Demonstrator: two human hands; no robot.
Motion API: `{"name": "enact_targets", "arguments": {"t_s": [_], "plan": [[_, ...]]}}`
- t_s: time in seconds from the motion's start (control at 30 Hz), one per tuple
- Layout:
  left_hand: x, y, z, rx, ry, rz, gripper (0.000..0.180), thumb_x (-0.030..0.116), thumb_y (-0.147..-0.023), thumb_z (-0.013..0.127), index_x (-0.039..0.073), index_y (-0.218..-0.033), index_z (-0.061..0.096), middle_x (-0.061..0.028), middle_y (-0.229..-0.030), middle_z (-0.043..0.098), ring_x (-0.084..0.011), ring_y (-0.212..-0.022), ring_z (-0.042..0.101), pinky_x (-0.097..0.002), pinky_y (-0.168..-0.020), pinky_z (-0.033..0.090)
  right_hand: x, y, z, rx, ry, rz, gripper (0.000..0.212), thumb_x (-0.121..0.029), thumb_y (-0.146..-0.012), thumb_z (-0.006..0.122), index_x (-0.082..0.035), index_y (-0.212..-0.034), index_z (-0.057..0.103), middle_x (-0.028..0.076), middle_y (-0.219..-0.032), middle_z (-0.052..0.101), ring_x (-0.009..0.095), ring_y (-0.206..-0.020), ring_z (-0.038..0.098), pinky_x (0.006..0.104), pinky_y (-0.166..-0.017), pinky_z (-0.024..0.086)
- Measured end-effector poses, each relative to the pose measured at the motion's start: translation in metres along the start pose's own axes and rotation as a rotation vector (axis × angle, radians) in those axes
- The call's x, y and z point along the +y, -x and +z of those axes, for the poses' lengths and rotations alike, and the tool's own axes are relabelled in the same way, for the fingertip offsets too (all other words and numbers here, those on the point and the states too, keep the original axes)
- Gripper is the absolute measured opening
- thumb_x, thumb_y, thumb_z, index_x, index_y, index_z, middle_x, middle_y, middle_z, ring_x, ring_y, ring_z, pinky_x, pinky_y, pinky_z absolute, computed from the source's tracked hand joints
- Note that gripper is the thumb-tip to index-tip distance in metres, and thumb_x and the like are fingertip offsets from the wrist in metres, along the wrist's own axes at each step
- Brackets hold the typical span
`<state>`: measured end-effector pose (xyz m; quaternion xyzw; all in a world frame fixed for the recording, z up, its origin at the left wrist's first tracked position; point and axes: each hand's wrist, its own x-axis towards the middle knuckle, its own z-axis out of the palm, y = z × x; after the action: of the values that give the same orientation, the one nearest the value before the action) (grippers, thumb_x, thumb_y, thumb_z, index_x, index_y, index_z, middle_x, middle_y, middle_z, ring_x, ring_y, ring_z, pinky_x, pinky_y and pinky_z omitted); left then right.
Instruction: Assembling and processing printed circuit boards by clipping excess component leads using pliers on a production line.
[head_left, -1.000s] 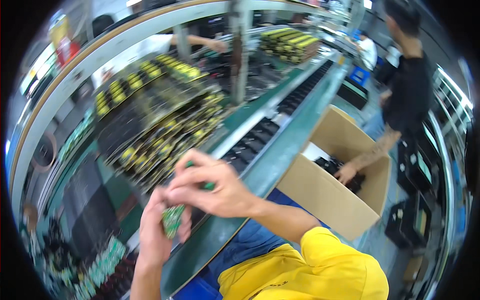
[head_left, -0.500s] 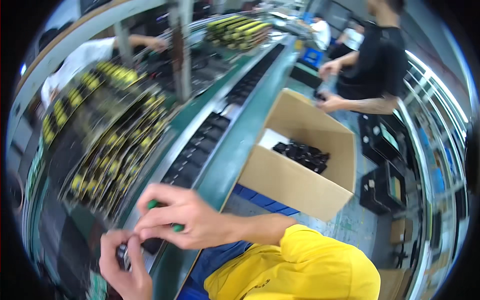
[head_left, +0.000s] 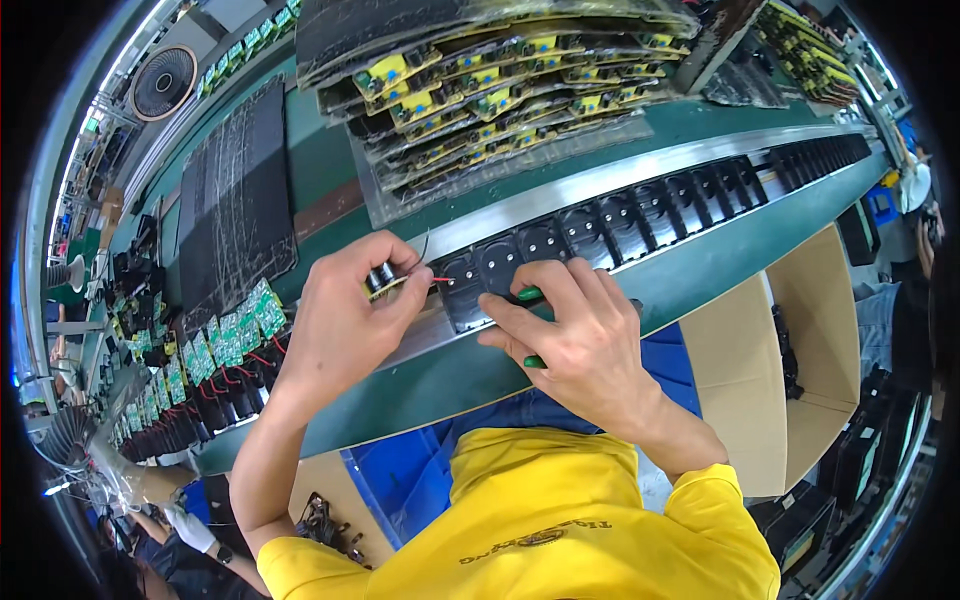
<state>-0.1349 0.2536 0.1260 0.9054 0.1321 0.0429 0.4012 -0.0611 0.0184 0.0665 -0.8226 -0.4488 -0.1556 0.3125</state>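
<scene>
Between the thumb and fingers of my left hand (head_left: 345, 315) is a small circuit board (head_left: 382, 283) with dark, silvery-ended cylindrical parts. A red wire (head_left: 440, 280) runs from beside it toward the nearest black plastic casing (head_left: 463, 305). My right hand (head_left: 590, 335) is closed round a green-handled tool (head_left: 529, 294); its working end is hidden by my fingers. The right fingertips are close to that end casing. More black casings (head_left: 590, 235) stand side by side along the metal-edged line, running away to the right.
Beyond the line are stacked sheets of yellow-topped circuit boards (head_left: 490, 95). On the left, green boards with red wires (head_left: 225, 345) stand along the bench; a dark sheet (head_left: 235, 190) lies behind. An open cardboard box (head_left: 740, 400) is at right. Another person's gloved hand (head_left: 190, 528) shows lower left.
My view has swung round toward the bench in front. My hands were close together at the lower left; they are now apart at the near end of the casing row, the board in plain sight.
</scene>
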Motion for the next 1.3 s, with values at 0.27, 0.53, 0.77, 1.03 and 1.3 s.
{"name": "enact_targets", "arguments": {"t_s": [0.27, 0.53, 0.77, 1.03, 1.3], "plan": [[-0.022, -0.007, 0.008, -0.019, 0.058, 0.015, 0.012, 0.007, -0.096, 0.081, -0.004, -0.1, 0.077, -0.0066, -0.087, 0.077, -0.0172, -0.074, 0.06, -0.0317, -0.073, 0.053, 0.001, 0.003, 0.019, -0.039, 0.047, -0.032, 0.024, -0.018, -0.088, 0.093, -0.015, -0.111, 0.088, 0.003, -0.117, 0.066, 0.021, -0.094, 0.061, 0.0357, -0.083, 0.054], [-0.029, -0.008, 0.013, 0.001, 0.04, 0.07, 0.012, 0.006, -0.094, 0.082, -0.004, -0.099, 0.078, -0.0075, -0.088, 0.079, -0.017, -0.073, 0.06, -0.0314, -0.07, 0.052, 0.002, 0.005, 0.021, -0.052, 0.03, -0.029, 0.024, -0.017, -0.088, 0.093, -0.015, -0.112, 0.087, 0.004, -0.118, 0.066, 0.022, -0.093, 0.06, 0.0359, -0.081, 0.052], [-0.026, -0.008, 0.015, -0.005, 0.011, 0.04, 0.012, 0.006, -0.094, 0.082, -0.003, -0.099, 0.078, -0.0085, -0.088, 0.08, -0.0175, -0.072, 0.06, -0.0322, -0.069, 0.053, 0.003, 0.005, 0.021, -0.057, 0.024, -0.028, 0.025, -0.018, -0.089, 0.093, -0.015, -0.112, 0.087, 0.003, -0.118, 0.066, 0.022, -0.092, 0.059, 0.0358, -0.08, 0.052], [-0.023, -0.009, 0.02, -0.026, -0.027, 0.072, 0.011, 0.005, -0.094, 0.081, -0.003, -0.1, 0.078, -0.0083, -0.089, 0.078, -0.0227, -0.071, 0.063, -0.0359, -0.071, 0.055, 0.004, 0.005, 0.021, -0.059, 0.037, -0.032, 0.03, -0.017, -0.089, 0.094, -0.014, -0.118, 0.085, 0.004, -0.116, 0.067, 0.021, -0.09, 0.059, 0.0348, -0.08, 0.052], [-0.04, -0.015, 0.008, -0.098, -0.146, 0.375, 0.009, 0.001, -0.096, 0.079, 0.005, -0.104, 0.08, -0.0029, -0.104, 0.076, -0.0236, -0.086, 0.068, -0.035, -0.079, 0.056, -0.005, -0.035, -0.023, -0.03, -1.039, 0.367, 0.037, -0.024, -0.107, 0.078, -0.001, -0.135, 0.073, 0.008, -0.097, 0.069, 0.017, -0.08, 0.058, 0.0311, -0.076, 0.05]]}}
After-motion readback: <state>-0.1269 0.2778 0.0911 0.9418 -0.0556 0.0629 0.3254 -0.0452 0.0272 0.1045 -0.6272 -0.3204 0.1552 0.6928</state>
